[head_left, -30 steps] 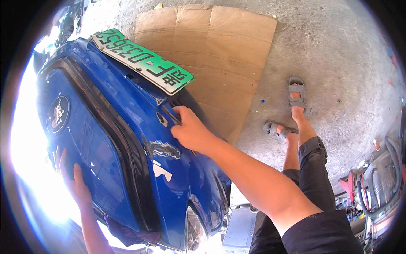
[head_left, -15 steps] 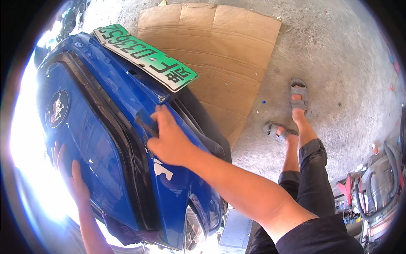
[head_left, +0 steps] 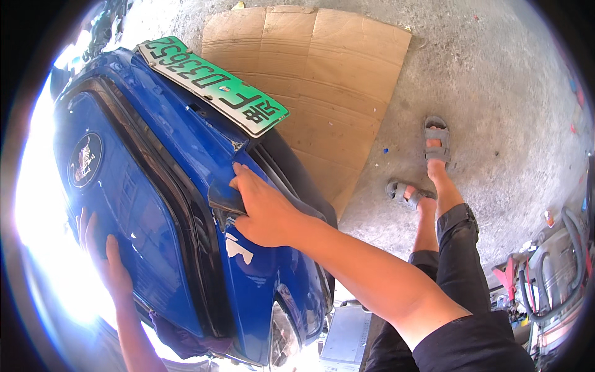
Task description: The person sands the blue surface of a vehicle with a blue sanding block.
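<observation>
Counts: two hands, one blue car bumper, one green licence plate, one round badge, one cardboard sheet, two sandalled feet.

Right hand (head_left: 263,211): forearm enters from lower right, runs up-left across the frame, black sleeve at the elbow end. Palm down on the bumper (head_left: 248,279), fingers (head_left: 243,177) curled together and clamped on a dark grey abrasive pad (head_left: 224,199) pressed flat on the blue paint. Thumb tucked under on the near side of the pad.

Left hand (head_left: 105,263): comes up from the lower left edge, fingers spread apart and laid flat on the bumper's outer face near the blown-out glare. Grips nothing, just bears on the panel.

Bumper: stands on edge, tilted, filling the left half of the view between the two hands. Glossy blue, black trim band ringing the central panel, paint chipped to white just below the right hand. Badge (head_left: 85,159) sits on the central panel, upper left. Headlight recess shows at the bottom end. Purple cloth (head_left: 180,341) bunched at the lower edge.

Licence plate (head_left: 214,85): fixed to the far top of the bumper, green with white border, skewed.

Beyond: cardboard (head_left: 334,68) flat on the concrete floor (head_left: 496,105), partly under the bumper. Sandalled feet (head_left: 421,167) to the right, one ahead of the other. Grey hoses and red tool at far right edge, too blurred to tell.
</observation>
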The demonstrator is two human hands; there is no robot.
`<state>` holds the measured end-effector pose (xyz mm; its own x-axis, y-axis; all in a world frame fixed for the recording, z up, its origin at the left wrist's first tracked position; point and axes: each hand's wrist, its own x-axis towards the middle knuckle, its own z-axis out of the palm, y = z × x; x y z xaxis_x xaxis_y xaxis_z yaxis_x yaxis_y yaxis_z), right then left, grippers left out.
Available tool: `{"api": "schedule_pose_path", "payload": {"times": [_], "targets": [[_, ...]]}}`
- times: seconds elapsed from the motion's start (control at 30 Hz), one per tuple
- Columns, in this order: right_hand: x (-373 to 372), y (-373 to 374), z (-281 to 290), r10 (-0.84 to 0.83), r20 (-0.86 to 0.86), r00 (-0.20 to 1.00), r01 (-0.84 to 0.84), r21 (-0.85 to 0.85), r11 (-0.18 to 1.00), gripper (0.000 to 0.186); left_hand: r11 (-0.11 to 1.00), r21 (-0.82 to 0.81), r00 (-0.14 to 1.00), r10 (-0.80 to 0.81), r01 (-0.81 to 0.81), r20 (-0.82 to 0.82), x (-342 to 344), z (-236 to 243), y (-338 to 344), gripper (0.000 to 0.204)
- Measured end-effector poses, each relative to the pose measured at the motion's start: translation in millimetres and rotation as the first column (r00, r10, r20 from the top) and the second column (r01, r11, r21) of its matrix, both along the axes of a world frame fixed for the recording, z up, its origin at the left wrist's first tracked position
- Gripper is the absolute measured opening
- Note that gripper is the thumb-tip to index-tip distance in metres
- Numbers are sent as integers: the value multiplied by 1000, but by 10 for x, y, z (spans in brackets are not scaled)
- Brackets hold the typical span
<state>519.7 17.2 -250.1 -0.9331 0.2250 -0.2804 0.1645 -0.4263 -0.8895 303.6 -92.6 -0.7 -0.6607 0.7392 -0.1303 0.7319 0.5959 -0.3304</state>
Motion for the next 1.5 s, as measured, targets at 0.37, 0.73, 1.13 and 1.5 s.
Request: {"api": "schedule_pose_path", "payload": {"times": [0.37, 0.73, 1.13, 1.5], "targets": [[277, -13, 70, 80, -38, 996, -79, 47, 996, 53, 998, -44, 998, 41, -43, -41, 72, -32, 101, 49], [700, 295, 125, 130, 171, 977, -120, -67, 990, 37, 1000, -12, 999, 21, -21, -47, 100, 26, 113, 51], [208, 82, 653, -54, 295, 954, 187, -442, 878, 26, 993, 116, 994, 23, -11, -104, 83, -84, 49, 50], [-98, -428, 1022, -229, 605, 763, 102, 237, 966, 33, 992, 127, 993, 44, -29, -113, 97, -85, 7, 50]]}}
